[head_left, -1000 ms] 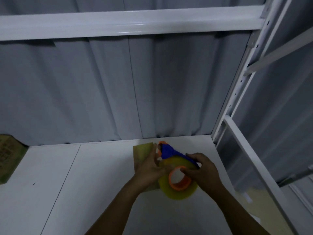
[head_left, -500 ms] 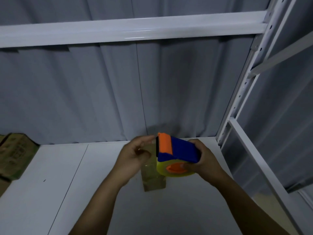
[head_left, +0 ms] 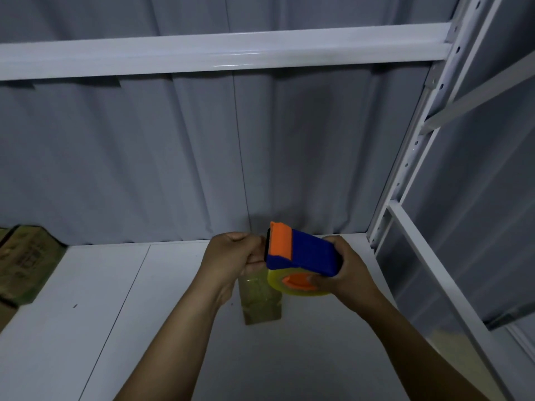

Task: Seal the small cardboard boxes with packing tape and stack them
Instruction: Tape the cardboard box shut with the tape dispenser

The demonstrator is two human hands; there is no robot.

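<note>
A small brown cardboard box [head_left: 260, 303] lies flat near the back edge of the white shelf [head_left: 139, 319]. A blue-and-orange tape dispenser [head_left: 304, 253], yellowish roll [head_left: 276, 283] loaded, is raised over its far end.

head cam, wide-angle, looks fwd/down, close over shelf [head_left: 162, 337]

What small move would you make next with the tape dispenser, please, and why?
Probably draw tape out and lower it onto the small box: the left hand is curled at the orange mouth of the tape dispenser, which the right hand grips above the box.
</note>
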